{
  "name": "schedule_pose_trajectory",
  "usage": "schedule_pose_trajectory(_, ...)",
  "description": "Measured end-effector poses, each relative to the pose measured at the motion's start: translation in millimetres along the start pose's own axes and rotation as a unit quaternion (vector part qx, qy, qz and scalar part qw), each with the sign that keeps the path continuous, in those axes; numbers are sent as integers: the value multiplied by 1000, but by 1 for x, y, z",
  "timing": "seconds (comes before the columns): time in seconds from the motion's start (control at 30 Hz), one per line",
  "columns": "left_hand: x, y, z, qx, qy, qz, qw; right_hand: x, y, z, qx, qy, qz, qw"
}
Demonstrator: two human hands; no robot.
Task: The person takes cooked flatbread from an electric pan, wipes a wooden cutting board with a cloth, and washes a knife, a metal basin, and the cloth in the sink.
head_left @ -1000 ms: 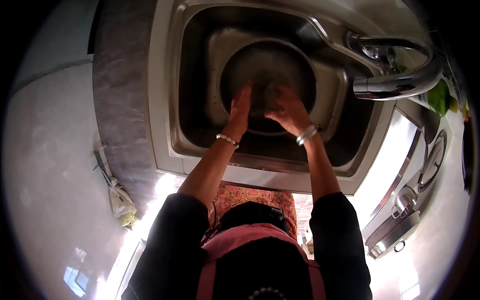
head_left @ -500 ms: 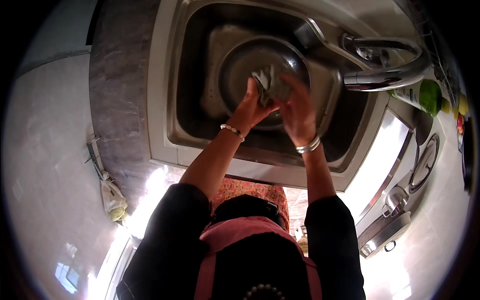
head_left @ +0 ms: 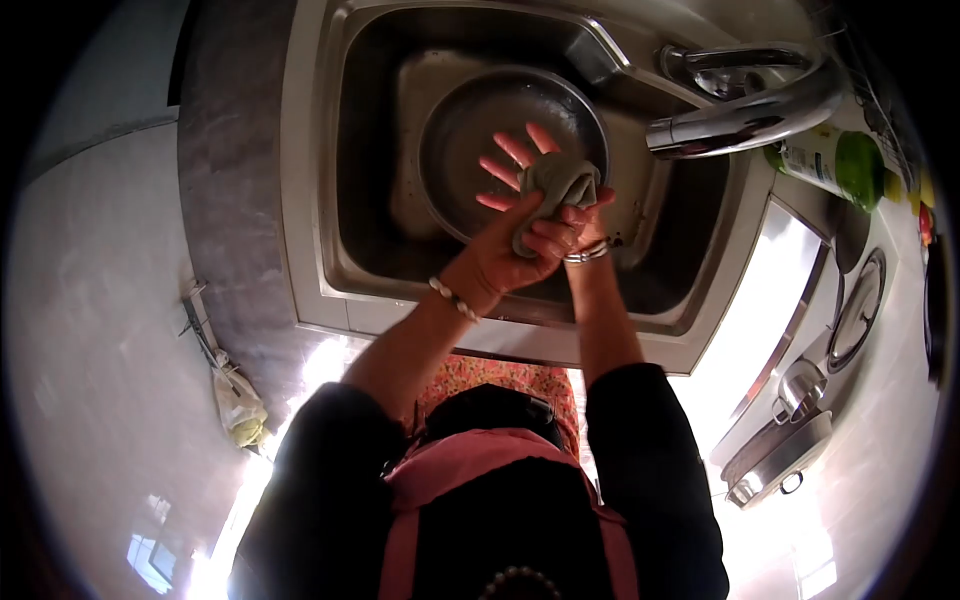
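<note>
My left hand (head_left: 515, 245), with a beaded bracelet at its wrist, is closed around a folded grey-green cloth (head_left: 562, 182). It presses the cloth against the palm of my right hand (head_left: 518, 155). That right hand is turned palm up, its fingers spread out to the left from behind the cloth; silver bangles circle its wrist. The cloth hides much of the right palm. Below both hands, a round metal basin (head_left: 440, 165) rests in the steel sink (head_left: 375, 215).
A chrome faucet (head_left: 740, 125) reaches over the sink's right side. Beyond it lies a green-and-clear bottle (head_left: 835, 165). Metal pots (head_left: 785, 455) and a round lid (head_left: 858, 310) are at the right. A grey-brown counter (head_left: 235, 180) runs along the left.
My left hand has moved right with the cloth, onto my right palm. The right hand has turned palm up and opened its fingers. The view has shifted slightly.
</note>
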State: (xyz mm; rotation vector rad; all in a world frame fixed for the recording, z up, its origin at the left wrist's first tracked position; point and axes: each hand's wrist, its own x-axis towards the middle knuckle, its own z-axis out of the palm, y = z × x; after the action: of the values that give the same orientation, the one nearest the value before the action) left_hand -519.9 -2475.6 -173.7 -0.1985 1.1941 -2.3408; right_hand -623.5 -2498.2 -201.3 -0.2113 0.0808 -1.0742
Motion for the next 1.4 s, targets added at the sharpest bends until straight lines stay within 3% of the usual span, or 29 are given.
schedule_pose_trajectory(0.03, 2, -5, -5, -58, 6, 22, 998, 7, 5, -3, 46, -40, -23, 998)
schedule_pose_trajectory(0.13, 1, -12, -5, -60, -21, 26, 998, 22, 19, -19, 145, -164, -93, 971)
schedule_pose_trajectory(0.17, -3, -17, -3, 3, -1, 89, 996, 19, 12, -22, 50, -141, -101, 984)
schedule_pose_trajectory(0.27, -11, -16, 2, 187, -12, 82, 979, 21, -11, -15, 3, -77, -34, 996)
schedule_pose_trajectory(0.3, -13, -18, 8, 269, 54, 104, 956, 25, -23, 18, -142, 74, 10, 987)
schedule_pose_trajectory(0.33, -16, -20, 17, 348, 119, 124, 921, 26, -27, 16, -206, 64, 34, 976)
schedule_pose_trajectory(0.43, -12, -4, 16, 563, 298, 147, 757, 38, -40, 13, -375, 63, 128, 916)
schedule_pose_trajectory(0.47, -9, 4, 10, 622, 351, 144, 685, 40, -39, 10, -449, 53, 118, 884)
schedule_pose_trajectory(0.53, 1, 11, -3, 665, 376, 217, 608, 41, -33, -1, -589, 31, 93, 802)
schedule_pose_trajectory(0.57, 6, 17, -11, 683, 385, 253, 567, 40, -24, -4, -656, 71, 66, 749)
schedule_pose_trajectory(0.63, 8, 77, -74, 852, 324, 338, 234, 35, 1, -16, -769, 150, 9, 621)
schedule_pose_trajectory(0.67, 7, 96, -95, 889, 275, 364, 51, 25, 11, -28, -777, 180, -13, 603)
schedule_pose_trajectory(0.73, 6, 97, -96, 884, 346, 314, 0, 15, 26, -48, -788, 233, -62, 566)
schedule_pose_trajectory(0.77, 1, 96, -97, 878, 384, 284, -24, 7, 23, -51, -759, 224, -4, 612)
schedule_pose_trajectory(0.83, -22, 91, -68, 795, 440, 156, 388, -21, 11, -41, -712, 190, -28, 676)
schedule_pose_trajectory(0.87, -28, 90, -49, 695, 431, 82, 569, -31, 3, -34, -689, 169, -44, 703)
schedule_pose_trajectory(0.97, -31, 75, -26, 652, 441, 8, 617, -39, -35, 33, -910, -112, -1, 399)
schedule_pose_trajectory(1.03, -26, 39, 11, 675, 397, -78, 617, -41, -33, 38, -929, -208, -17, 304)
schedule_pose_trajectory(1.07, -24, 38, 13, 655, 351, -128, 656, -42, -34, 41, -933, -252, -24, 254)
schedule_pose_trajectory(1.13, -22, 28, 23, 602, 254, -220, 724, -31, -37, 41, -914, -263, -109, 288)
schedule_pose_trajectory(1.17, -20, 21, 27, 586, 268, -242, 725, -28, -37, 33, -903, -269, -150, 299)
schedule_pose_trajectory(1.23, -17, 16, 31, 637, 292, -237, 673, -18, -37, 24, -881, -271, -246, 301)
schedule_pose_trajectory(1.3, -13, 13, 36, 679, 353, -204, 611, -14, -41, 29, -917, -248, -144, 278)
schedule_pose_trajectory(1.4, -2, 3, 41, 778, 454, -75, 428, -4, -42, 38, -945, -185, -11, 268)
